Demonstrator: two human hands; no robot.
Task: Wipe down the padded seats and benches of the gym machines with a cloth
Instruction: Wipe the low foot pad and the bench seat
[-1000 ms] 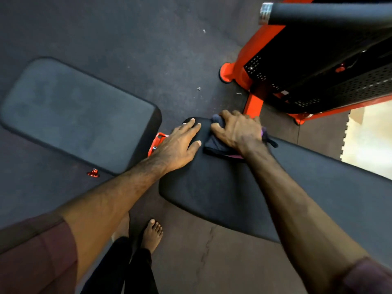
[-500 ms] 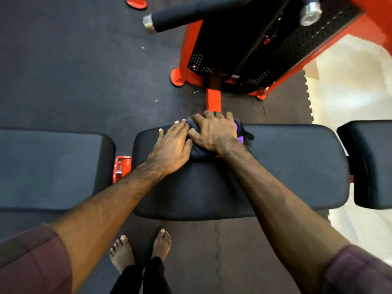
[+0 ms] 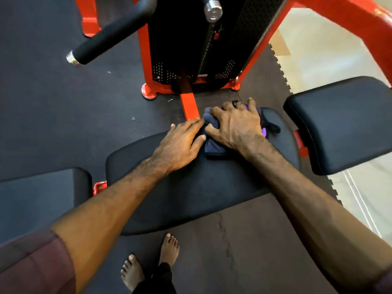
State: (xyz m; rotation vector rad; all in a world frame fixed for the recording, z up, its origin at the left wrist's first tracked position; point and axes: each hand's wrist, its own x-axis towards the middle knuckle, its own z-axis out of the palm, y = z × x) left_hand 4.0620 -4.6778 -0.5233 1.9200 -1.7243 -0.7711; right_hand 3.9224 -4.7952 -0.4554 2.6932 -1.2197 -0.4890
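Black padded bench, lengthwise left-right

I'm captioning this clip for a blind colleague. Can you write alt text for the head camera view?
The right hand presses a dark folded cloth onto the far edge of a black padded bench, fingers curled over it, while the left hand rests flat beside it. An orange gym machine stands behind; bare feet show below.
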